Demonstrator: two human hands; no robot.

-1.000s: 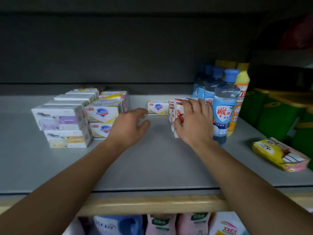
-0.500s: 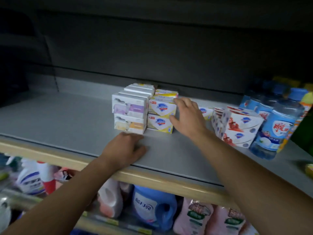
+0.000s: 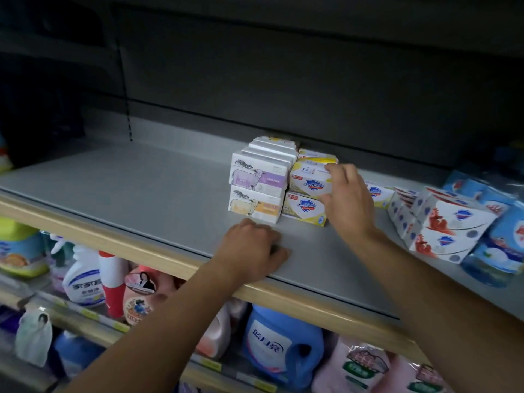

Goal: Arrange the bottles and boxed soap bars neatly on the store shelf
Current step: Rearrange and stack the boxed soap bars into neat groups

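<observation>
The right hand [image 3: 347, 199] has its fingers clamped on the top yellow soap box [image 3: 310, 177] mid-shelf [image 3: 127, 188]; the left hand [image 3: 251, 251] rests there, fingers curled. A careless tug could topple the neighbouring stack [image 3: 259, 180].

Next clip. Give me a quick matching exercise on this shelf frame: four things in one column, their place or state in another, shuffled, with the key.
Things
1. left hand
2. right hand
3. sheep-print soap boxes
4. red-and-white soap boxes

Places or states
A. stacked leftmost of the soap boxes on the shelf
B. resting on the shelf near its front edge
C. gripping the upper yellow Safeguard box
D. stacked just left of the blue-labelled bottles

Pairs: 1-B, 2-C, 3-A, 4-D
</observation>
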